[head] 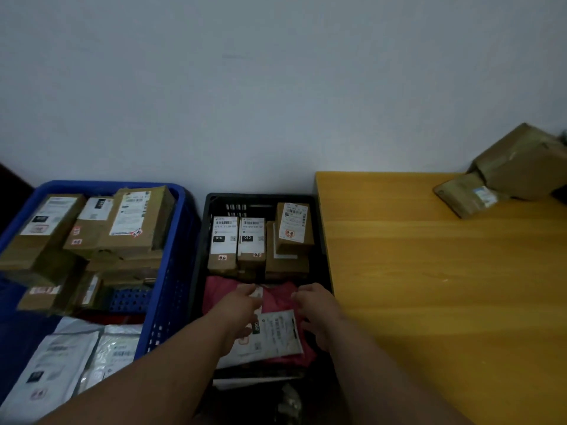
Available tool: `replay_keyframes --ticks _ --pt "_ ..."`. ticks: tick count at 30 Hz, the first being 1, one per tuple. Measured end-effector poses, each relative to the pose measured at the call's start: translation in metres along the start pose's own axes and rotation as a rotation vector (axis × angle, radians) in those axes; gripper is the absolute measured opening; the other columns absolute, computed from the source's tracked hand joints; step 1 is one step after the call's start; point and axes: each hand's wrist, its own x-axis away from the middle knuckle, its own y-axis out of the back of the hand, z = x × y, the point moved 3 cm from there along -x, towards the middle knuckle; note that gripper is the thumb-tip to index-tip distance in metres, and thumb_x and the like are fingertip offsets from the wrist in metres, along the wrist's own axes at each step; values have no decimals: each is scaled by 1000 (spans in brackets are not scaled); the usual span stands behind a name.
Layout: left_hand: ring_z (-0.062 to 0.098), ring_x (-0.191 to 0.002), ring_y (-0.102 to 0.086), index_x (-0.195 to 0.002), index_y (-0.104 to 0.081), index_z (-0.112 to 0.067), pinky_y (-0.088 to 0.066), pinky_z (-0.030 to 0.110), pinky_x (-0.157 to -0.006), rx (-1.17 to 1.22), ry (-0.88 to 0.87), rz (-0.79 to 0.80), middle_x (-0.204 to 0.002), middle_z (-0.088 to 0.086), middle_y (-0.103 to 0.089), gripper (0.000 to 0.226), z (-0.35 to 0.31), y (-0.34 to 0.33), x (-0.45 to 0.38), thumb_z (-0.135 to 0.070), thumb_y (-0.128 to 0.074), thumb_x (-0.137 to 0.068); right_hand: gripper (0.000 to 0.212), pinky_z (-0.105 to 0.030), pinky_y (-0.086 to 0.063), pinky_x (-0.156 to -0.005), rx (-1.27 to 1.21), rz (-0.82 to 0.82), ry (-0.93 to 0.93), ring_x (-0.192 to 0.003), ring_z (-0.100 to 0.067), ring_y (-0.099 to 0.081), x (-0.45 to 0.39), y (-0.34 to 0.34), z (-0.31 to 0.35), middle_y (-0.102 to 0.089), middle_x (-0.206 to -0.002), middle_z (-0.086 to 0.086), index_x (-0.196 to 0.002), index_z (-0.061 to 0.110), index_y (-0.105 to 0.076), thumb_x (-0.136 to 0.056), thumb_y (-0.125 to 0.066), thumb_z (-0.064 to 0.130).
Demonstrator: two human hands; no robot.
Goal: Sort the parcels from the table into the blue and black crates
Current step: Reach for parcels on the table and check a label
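Observation:
A pink soft parcel (219, 291) with a white label (277, 334) lies in the near half of the black crate (260, 198). My left hand (241, 306) lies on top of it with its fingers stretched forward. My right hand (317, 305) sits at the parcel's right side, fingers bent down over it, fingertips hidden. Brown boxes (251, 242) fill the far half of the black crate. The blue crate (181, 228) on the left holds several stacked brown boxes (135, 220). Two brown parcels (518, 167) lie at the far right of the yellow table (429, 271).
White plastic mailers (55, 363) lie at the near end of the blue crate. A bare wall stands behind the crates and table. The black crate sits tight between the blue crate and the table's left edge.

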Motion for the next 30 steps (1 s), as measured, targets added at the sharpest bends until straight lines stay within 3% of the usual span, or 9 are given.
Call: replay_keyframes --ticks 2,4,7,9,13,15,20,25,30 --pt "18 -96 -57 -143 -42 -25 -51 33 -79 8 9 -22 -113 4 -57 45 6 5 9 -16 -47 -99 5 -45 -49 -83 6 19 5 -83 -26 -53 6 1 -1 -55 -89 -11 -80 5 -59 -81 -56 9" --pt "19 -99 -58 -142 -45 -25 -52 31 -74 24 1 -37 -116 4 -58 43 8 11 13 -17 -48 -99 13 -42 -49 -79 14 30 11 -82 -26 -56 4 2 0 -58 -81 -8 -71 16 -55 -82 -57 9" --pt "22 -103 -59 -142 -46 -24 -53 38 -87 58 -3 -78 -120 10 -61 44 11 18 9 -17 -49 -99 13 -37 -44 -70 11 70 35 -70 -21 -53 -1 -1 4 -55 -72 -4 -69 17 -56 -81 -53 12" --pt "23 -103 -60 -142 -46 -24 -53 41 -91 71 15 -108 -121 12 -60 44 12 18 3 -17 -49 -99 5 -33 -45 -72 36 86 30 -76 -18 -55 -10 -2 2 -58 -84 -3 -87 18 -57 -85 -53 17" --pt "18 -98 -58 -142 -46 -20 -51 35 -84 101 1 -132 -117 7 -59 43 11 8 -18 -17 -49 -99 38 -30 -48 -73 122 73 18 -92 -19 -56 -31 -2 0 -57 -111 -5 -126 16 -48 -89 -54 23" --pt "16 -99 -57 -142 -45 -20 -51 35 -86 127 2 -118 -112 4 -58 43 6 3 -32 -17 -49 -100 48 -36 -52 -86 116 61 10 -103 -23 -58 -44 -4 5 -56 -116 -7 -136 15 -43 -90 -53 22" --pt "19 -103 -57 -141 -45 -19 -50 38 -93 160 33 -111 -113 7 -59 44 -17 4 -86 -19 -51 -98 49 -37 -52 -90 131 -35 40 -103 -23 -56 -88 -9 32 -51 -128 -12 -139 9 -42 -92 -52 19" --pt "27 -100 -62 -126 -56 -10 -53 33 -79 43 26 -20 -109 11 -64 29 -52 -5 -158 -13 -49 -98 44 -44 -51 -97 68 -139 55 -111 -27 -55 -153 -12 50 -43 -137 -11 -135 14 -46 -92 -53 21" --pt "33 -116 -56 -135 -50 -10 -50 47 -98 -121 19 36 -129 15 -57 40 -73 -17 -218 -21 -50 -96 51 -41 -48 -100 116 -252 51 -118 -30 -51 -202 -23 54 -41 -137 -10 -137 13 -47 -88 -58 16"
